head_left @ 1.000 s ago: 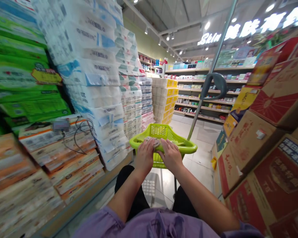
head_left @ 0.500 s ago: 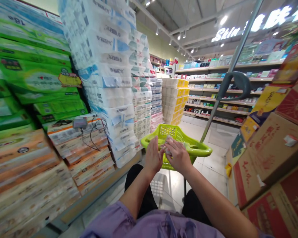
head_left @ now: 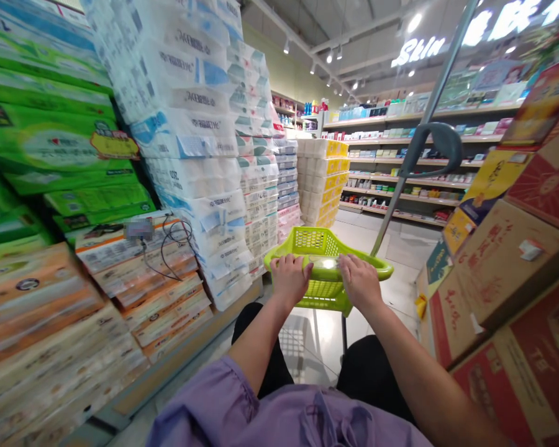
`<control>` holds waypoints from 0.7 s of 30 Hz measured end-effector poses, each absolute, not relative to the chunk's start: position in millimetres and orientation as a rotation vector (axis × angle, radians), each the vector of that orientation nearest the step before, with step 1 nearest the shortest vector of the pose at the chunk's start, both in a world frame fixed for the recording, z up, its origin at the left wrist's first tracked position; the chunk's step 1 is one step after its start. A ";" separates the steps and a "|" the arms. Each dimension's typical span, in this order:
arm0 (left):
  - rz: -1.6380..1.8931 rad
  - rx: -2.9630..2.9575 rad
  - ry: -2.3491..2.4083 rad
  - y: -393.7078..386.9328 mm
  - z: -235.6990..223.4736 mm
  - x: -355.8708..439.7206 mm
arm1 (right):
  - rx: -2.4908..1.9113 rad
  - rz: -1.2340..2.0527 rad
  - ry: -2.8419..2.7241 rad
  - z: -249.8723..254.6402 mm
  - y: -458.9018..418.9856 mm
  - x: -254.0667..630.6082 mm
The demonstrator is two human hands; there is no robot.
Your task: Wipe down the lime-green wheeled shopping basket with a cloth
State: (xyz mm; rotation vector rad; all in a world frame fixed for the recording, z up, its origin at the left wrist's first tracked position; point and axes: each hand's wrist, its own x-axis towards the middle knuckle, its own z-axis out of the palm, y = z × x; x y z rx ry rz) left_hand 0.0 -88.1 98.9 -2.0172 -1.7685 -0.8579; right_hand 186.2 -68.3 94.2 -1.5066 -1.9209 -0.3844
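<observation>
My left hand (head_left: pixel 289 277) grasps the green basket (head_left: pixel 323 273) at its near edge's left part; my right hand (head_left: pixel 362 283) drapes over the right, whether clenched I cannot tell. That edge runs lengthwise left to right, hiding the basket's floor. Far shelves (head_left: pixel 400 197) hold goods (head_left: pixel 386 153), probably boxes, hard to make out.

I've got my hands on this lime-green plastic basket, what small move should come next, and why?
I'd probably nudge the lime-green plastic basket gently forward: the left hand and right hand both lie on its near bar, and pale floor tiles show ahead.
</observation>
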 end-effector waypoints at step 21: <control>-0.852 -2.093 -1.623 -68.0 95.0 -48.7 | -1.841 -0.258 -2.141 125.6 -72.2 206.1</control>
